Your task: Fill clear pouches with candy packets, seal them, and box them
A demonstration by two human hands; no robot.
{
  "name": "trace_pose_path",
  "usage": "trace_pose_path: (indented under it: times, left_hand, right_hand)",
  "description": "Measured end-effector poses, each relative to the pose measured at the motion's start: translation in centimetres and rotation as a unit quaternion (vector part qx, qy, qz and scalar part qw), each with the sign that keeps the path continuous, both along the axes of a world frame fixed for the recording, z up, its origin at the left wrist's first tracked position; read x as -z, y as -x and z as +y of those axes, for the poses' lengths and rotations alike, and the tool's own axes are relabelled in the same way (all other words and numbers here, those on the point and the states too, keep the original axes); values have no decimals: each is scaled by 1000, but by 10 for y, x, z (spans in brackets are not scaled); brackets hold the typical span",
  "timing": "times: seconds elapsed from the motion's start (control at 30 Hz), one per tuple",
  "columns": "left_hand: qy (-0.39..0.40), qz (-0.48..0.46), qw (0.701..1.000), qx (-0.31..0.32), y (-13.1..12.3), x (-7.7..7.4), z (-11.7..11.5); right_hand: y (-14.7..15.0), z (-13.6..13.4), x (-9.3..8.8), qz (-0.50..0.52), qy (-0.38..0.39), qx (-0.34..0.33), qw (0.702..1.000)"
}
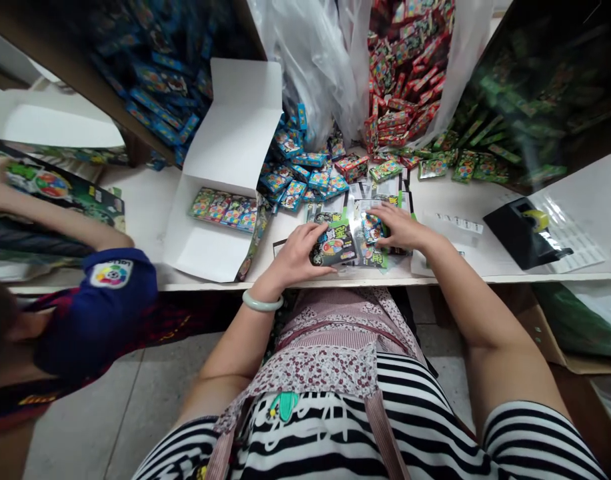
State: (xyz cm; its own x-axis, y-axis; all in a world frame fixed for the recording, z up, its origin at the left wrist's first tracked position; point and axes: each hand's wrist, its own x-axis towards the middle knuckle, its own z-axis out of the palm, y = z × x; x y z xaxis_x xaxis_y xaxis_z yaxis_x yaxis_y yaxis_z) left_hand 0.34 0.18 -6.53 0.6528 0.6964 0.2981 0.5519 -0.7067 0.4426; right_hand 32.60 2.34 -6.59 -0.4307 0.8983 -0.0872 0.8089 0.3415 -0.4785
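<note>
At the front edge of the table, my left hand [301, 255] grips a flat black-and-green printed packet [339, 245], thumb along its top edge and fingers at its lower side. Just to the right, my right hand [399, 227] has its thumb and fingers closed about a small blue printed box [370, 230]. That box lies over another black-and-green packet [370, 257]. More flat printed packets [354, 195] lie behind and partly under my hands. A loose pile of small blue boxes [305, 175] sits just beyond my left hand.
An open white carton [205, 250] holds a row of small boxes. Behind stand a bin of blue boxes [155, 87], a plastic bag of red boxes [410, 80] and a bin of green boxes [525, 100]. A black tape dispenser [523, 233] is right; another person's arm [60, 213] reaches in left.
</note>
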Motion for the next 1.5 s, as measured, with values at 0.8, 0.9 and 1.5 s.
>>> trace_pose_path:
  times: [0.8,0.9,1.5]
  left_hand:
    - [7,-8,1000,9,-24,-10,-13]
    - [9,-15,1000,-23,-26,-12,-15]
    - [238,-271,931,-45,-74,-19,-41]
  right_hand:
    - [29,-58,-58,120,-102,-76,985]
    - [36,-68,-51,174,-145,10,974]
    - [49,-93,-26,346,-89,228,906]
